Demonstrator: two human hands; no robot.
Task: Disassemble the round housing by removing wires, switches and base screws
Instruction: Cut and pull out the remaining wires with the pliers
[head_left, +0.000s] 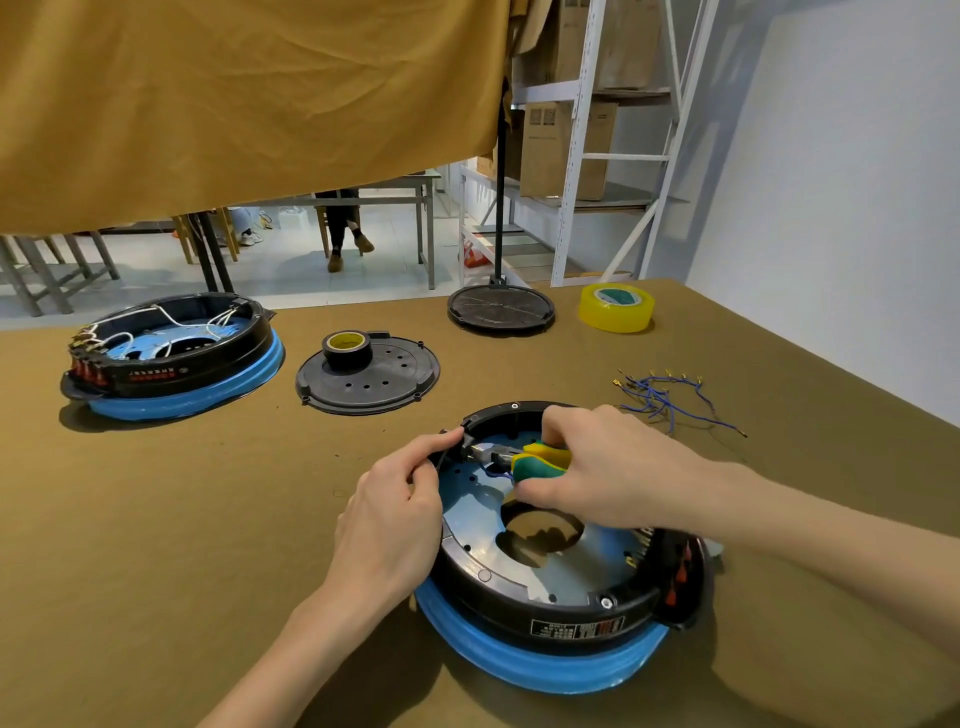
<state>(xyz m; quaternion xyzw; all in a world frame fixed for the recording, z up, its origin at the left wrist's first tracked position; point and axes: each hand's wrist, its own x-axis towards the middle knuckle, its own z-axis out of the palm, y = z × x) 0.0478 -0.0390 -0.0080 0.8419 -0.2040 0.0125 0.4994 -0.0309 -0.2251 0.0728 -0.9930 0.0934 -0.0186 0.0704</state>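
Partly hidden, pliers tip behind left hand, right hand gripping.

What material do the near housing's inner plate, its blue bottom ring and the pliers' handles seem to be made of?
Inner plate: probably bare metal, since it is grey-blue and mirrors light. Blue bottom ring: likely glossy plastic or rubber; it is smooth with soft highlights. Pliers' handles: seemingly rubbery plastic sleeves in matte green and yellow, held in the right hand.

The housing sits before me on the worktop; loose wires lie behind it to the right, a second housing far left.
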